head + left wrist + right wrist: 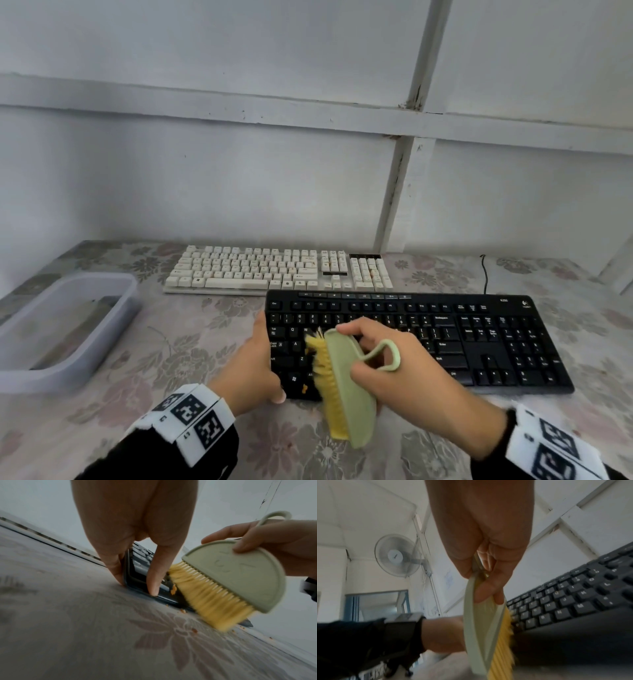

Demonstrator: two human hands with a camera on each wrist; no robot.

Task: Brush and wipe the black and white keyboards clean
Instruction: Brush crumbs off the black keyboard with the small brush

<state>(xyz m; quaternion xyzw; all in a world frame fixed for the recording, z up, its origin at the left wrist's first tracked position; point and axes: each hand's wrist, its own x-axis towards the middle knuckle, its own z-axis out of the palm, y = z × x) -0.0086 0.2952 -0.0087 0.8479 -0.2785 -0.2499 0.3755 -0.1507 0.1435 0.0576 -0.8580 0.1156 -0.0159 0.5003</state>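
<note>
Right hand: the right hand (404, 373) is gripping the brush (346, 387), fingers on top of its pale green back and thumb underneath, clamped firmly on it; the loop handle is poking out between the fingers.
Brush: it's tilting on edge, yellow bristles (205, 593) facing left and touching the left end of the black keyboard (479, 342), the lower tip hanging over the front edge above the desk (171, 428).
Left hand: the left hand (255, 363) is bracing the black keyboard's left end, thumb (156, 574) pressing on the near corner and fingers (113, 563) lying against the side edge, pinching the frame between them.
Crumbs: an orange crumb (173, 589) is sitting on the keyboard corner right by the bristles, and smaller bits (194, 630) are lying on the flowered desk cover just in front.
White keyboard: the white keyboard (277, 270) is lying behind the black one, toward the wall, close but not touching as far as the head view shows.
Tub: a clear plastic tub (113, 322) is sitting at the left of the desk, well apart from both hands, with something flat and grey inside.
</note>
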